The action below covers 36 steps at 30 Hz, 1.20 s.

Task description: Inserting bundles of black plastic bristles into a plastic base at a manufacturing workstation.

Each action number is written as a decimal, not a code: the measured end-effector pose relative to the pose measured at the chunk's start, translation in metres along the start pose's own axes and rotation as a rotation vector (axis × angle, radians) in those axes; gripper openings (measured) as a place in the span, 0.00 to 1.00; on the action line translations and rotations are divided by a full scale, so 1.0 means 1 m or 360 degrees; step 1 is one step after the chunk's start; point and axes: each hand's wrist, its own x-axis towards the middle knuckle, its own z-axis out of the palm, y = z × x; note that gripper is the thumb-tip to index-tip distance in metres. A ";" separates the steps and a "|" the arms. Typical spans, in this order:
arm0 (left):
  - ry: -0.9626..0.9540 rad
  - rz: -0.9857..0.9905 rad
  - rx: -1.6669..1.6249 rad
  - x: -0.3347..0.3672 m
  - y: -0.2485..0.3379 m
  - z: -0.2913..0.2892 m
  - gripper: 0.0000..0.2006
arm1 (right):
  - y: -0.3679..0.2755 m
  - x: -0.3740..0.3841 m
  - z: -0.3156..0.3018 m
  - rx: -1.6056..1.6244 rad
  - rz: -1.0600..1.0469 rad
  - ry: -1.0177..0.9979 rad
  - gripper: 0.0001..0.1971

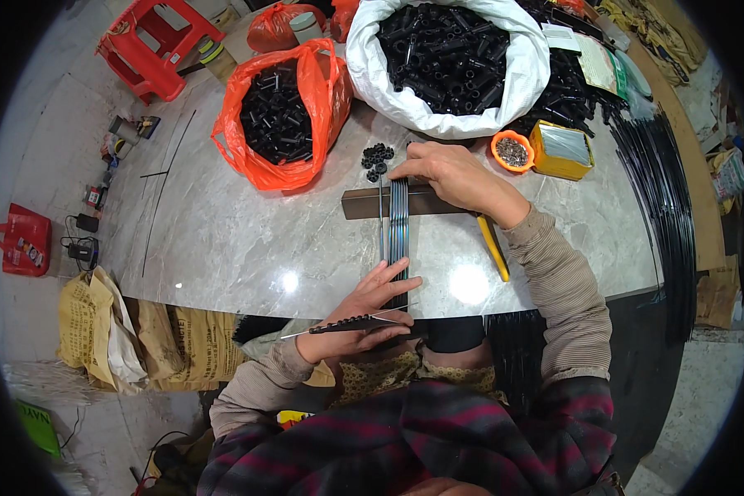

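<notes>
Head view: bundle of thin dark rods lies across the dark bar, running toward the person. Right hand is bent over the rods' far ends, just beyond the bar; whether it pinches them, can't tell. Left hand is on the near side of the bar, fingers spread over the rods, mostly open; a black strip crosses it, grip on that unclear. Step looks like evening up the rods; next move would call for steady fingers at both ends.

Grey marbled tabletop. Beyond the bar: small black caps, red bag and white sack of black tubes. Right of the bar: yellow-handled pliers. Room: red stool far left beyond the bar, paper sacks nearer, on the left.
</notes>
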 end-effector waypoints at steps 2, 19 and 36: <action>0.0012 0.0013 0.0005 -0.001 -0.002 0.001 0.07 | -0.002 0.000 0.000 -0.0031 0.0007 -0.0015 0.16; 0.0020 0.0027 -0.0012 0.001 0.000 0.000 0.07 | -0.007 -0.001 -0.003 0.0013 0.0081 0.0063 0.13; 0.0027 0.0015 -0.0076 0.002 0.000 -0.002 0.06 | -0.005 -0.005 0.009 -0.0002 0.0191 0.0093 0.06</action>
